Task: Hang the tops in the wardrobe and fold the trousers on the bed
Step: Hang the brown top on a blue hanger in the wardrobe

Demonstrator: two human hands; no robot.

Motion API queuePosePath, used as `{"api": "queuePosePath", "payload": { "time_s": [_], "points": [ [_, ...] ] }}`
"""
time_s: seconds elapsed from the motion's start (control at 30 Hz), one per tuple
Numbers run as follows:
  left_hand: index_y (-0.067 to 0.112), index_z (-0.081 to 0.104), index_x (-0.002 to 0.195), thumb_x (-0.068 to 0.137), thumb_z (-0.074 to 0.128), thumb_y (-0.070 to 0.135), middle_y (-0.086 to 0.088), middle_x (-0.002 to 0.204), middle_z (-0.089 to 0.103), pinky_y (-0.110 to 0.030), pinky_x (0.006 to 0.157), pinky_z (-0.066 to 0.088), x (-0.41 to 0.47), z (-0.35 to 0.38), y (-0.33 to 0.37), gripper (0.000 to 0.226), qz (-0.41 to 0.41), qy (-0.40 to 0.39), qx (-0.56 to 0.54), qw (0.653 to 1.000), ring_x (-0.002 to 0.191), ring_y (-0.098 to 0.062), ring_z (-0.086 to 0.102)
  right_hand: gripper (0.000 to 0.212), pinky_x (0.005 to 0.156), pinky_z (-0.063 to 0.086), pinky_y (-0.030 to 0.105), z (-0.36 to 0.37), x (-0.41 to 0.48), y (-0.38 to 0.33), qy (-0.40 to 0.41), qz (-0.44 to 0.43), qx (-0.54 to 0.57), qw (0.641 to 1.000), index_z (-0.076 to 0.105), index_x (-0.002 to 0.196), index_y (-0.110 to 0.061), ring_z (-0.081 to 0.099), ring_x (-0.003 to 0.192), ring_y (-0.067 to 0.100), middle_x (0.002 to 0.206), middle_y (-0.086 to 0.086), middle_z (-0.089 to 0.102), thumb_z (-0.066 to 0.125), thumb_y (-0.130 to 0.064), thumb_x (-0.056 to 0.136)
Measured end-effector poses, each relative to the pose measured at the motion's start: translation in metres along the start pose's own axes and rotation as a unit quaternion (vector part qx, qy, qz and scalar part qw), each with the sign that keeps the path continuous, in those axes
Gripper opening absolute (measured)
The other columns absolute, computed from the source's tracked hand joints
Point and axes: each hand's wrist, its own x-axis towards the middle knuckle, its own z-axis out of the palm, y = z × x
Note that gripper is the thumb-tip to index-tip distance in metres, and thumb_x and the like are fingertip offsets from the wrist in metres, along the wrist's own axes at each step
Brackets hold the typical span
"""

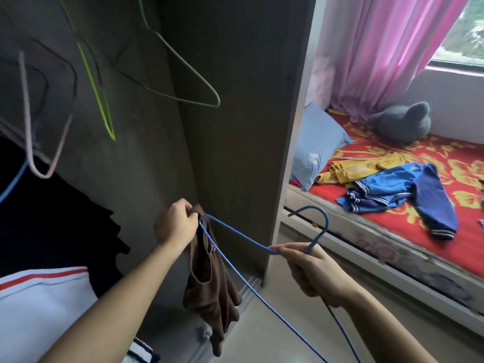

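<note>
A brown strappy top hangs from my left hand, which pinches its strap over the end of a blue wire hanger. My right hand grips that hanger at its neck, just below the hook, which points toward the bed. Both are in front of the open wardrobe. On the bed at the right lie a blue garment with white stripes and a yellow garment, both unfolded.
Empty green hangers and a pink hanger hang inside the wardrobe at upper left, above dark clothes. The bed also holds a blue pillow and a grey plush toy. Pink curtains cover the window.
</note>
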Motion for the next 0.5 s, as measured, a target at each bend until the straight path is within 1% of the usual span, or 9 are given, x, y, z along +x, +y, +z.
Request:
{"api": "queuePosePath", "payload": {
  "time_s": [0.07, 0.13, 0.2, 0.23, 0.3, 0.33, 0.4, 0.47, 0.5],
  "points": [
    [0.025, 0.069, 0.091, 0.083, 0.063, 0.028, -0.005, 0.09, 0.072, -0.034, 0.072, 0.048, -0.006, -0.003, 0.01, 0.01, -0.011, 0.001, -0.011, 1.0, 0.091, -0.037, 0.065, 0.023, 0.039, 0.026, 0.023, -0.006, -0.004, -0.01, -0.021, -0.003, -0.032, 0.999, 0.075, 0.105, -0.025, 0.032, 0.042, 0.013, 0.053, 0.003, 0.038, 0.054, -0.031, 0.101],
    [0.022, 0.075, 0.095, 0.084, 0.063, 0.023, -0.005, 0.091, 0.074, -0.031, 0.071, 0.048, -0.016, -0.005, 0.028, 0.016, 0.004, 0.003, -0.04, 0.999, 0.089, -0.033, 0.066, 0.021, 0.039, 0.032, 0.021, -0.009, -0.002, -0.019, -0.02, -0.021, -0.081, 0.996, 0.073, 0.107, -0.023, 0.04, 0.04, 0.008, 0.049, -0.006, 0.046, 0.053, -0.029, 0.101],
    [0.022, 0.077, 0.083, 0.084, 0.062, 0.016, -0.002, 0.08, 0.074, -0.024, 0.058, 0.042, -0.027, -0.004, 0.05, 0.016, 0.021, -0.007, -0.096, 0.995, 0.074, -0.024, 0.066, 0.017, 0.041, 0.035, 0.016, -0.012, 0.004, -0.026, -0.016, -0.036, -0.118, 0.992, 0.07, 0.109, -0.023, 0.045, 0.04, 0.002, 0.047, -0.012, 0.051, 0.056, -0.026, 0.1],
    [0.027, 0.075, 0.073, 0.084, 0.061, 0.013, -0.001, 0.073, 0.073, -0.024, 0.05, 0.042, -0.032, -0.003, 0.062, 0.023, 0.023, -0.018, -0.128, 0.991, 0.065, -0.019, 0.064, 0.016, 0.041, 0.036, 0.015, -0.013, 0.008, -0.029, -0.016, -0.042, -0.121, 0.992, 0.069, 0.109, -0.023, 0.046, 0.041, 0.001, 0.047, -0.014, 0.052, 0.057, -0.023, 0.098],
    [0.034, 0.067, 0.058, 0.085, 0.055, 0.009, -0.005, 0.065, 0.07, -0.026, 0.04, 0.042, -0.04, -0.001, 0.081, 0.038, 0.015, -0.041, -0.18, 0.983, 0.05, -0.014, 0.058, 0.021, 0.044, 0.04, 0.016, -0.016, 0.014, -0.03, -0.012, -0.052, -0.12, 0.991, 0.066, 0.114, -0.023, 0.05, 0.045, -0.001, 0.054, -0.016, 0.056, 0.059, -0.018, 0.094],
    [0.034, 0.067, 0.058, 0.085, 0.053, 0.008, -0.008, 0.065, 0.07, -0.027, 0.037, 0.042, -0.042, -0.001, 0.087, 0.04, 0.014, -0.047, -0.192, 0.98, 0.047, -0.015, 0.058, 0.027, 0.048, 0.042, 0.016, -0.018, 0.016, -0.029, -0.002, -0.059, -0.113, 0.992, 0.065, 0.119, -0.023, 0.054, 0.049, -0.003, 0.061, -0.017, 0.059, 0.059, -0.016, 0.093],
    [0.03, 0.075, 0.074, 0.087, 0.051, 0.007, -0.01, 0.07, 0.072, -0.028, 0.039, 0.046, -0.045, -0.003, 0.095, 0.035, 0.03, -0.063, -0.194, 0.978, 0.054, -0.02, 0.064, 0.035, 0.056, 0.045, 0.017, -0.024, 0.017, -0.027, 0.026, -0.087, -0.075, 0.993, 0.063, 0.125, -0.021, 0.058, 0.058, -0.005, 0.073, -0.016, 0.063, 0.061, -0.016, 0.091],
    [0.02, 0.077, 0.095, 0.09, 0.056, 0.013, -0.005, 0.073, 0.073, -0.034, 0.05, 0.052, -0.047, -0.008, 0.1, 0.023, 0.04, -0.07, -0.179, 0.98, 0.062, -0.024, 0.068, 0.04, 0.056, 0.046, 0.016, -0.031, 0.016, -0.027, 0.039, -0.129, -0.017, 0.991, 0.061, 0.127, -0.017, 0.06, 0.061, -0.002, 0.077, -0.01, 0.07, 0.064, -0.019, 0.087],
    [0.018, 0.078, 0.096, 0.09, 0.06, 0.016, -0.001, 0.071, 0.073, -0.035, 0.055, 0.052, -0.046, -0.011, 0.101, 0.019, 0.052, -0.064, -0.166, 0.983, 0.064, -0.023, 0.068, 0.039, 0.055, 0.047, 0.016, -0.035, 0.015, -0.028, 0.033, -0.149, 0.012, 0.988, 0.059, 0.127, -0.015, 0.062, 0.062, 0.001, 0.08, -0.006, 0.073, 0.064, -0.019, 0.088]
  ]
}}
